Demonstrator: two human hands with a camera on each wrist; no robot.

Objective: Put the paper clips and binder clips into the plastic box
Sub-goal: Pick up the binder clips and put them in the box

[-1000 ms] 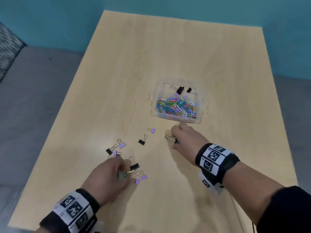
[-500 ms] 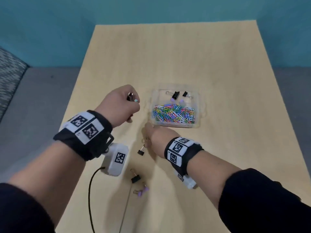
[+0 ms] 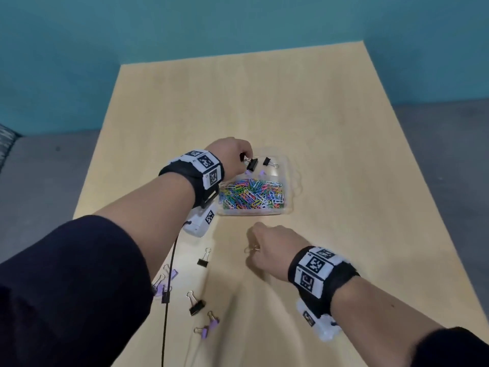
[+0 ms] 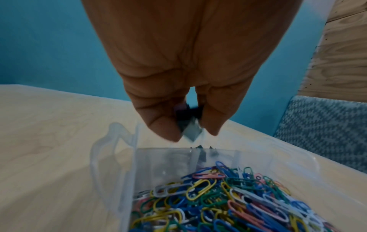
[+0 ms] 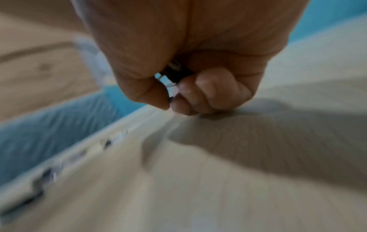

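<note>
Left hand: the left hand (image 3: 232, 154) is up over the far left corner of the plastic box (image 3: 289, 181). Its fingers (image 4: 158, 125) pinch a small clip (image 4: 189, 130), pointing down at the box.
Right hand: the right hand (image 3: 272, 247) is low on the desk (image 3: 344, 154), just in front of the box. Its fingers are curled tight around a black clip (image 5: 174, 73) with wire handles.
Box: it sits in the middle of the desk. The near part is full of colored paper clips (image 3: 251, 193). The far part holds two black binder clips (image 3: 252, 164) and some purple ones.
Which way: the box is right under the left hand, and ahead of the right hand.
Nearer hand: the left hand. I think it only needs to let go.
Clips left out: more binder clips (image 3: 197, 305), black and purple, lie near the person, on the left side of the desk.
Watch out: a clip could bounce off the box rim.
</note>
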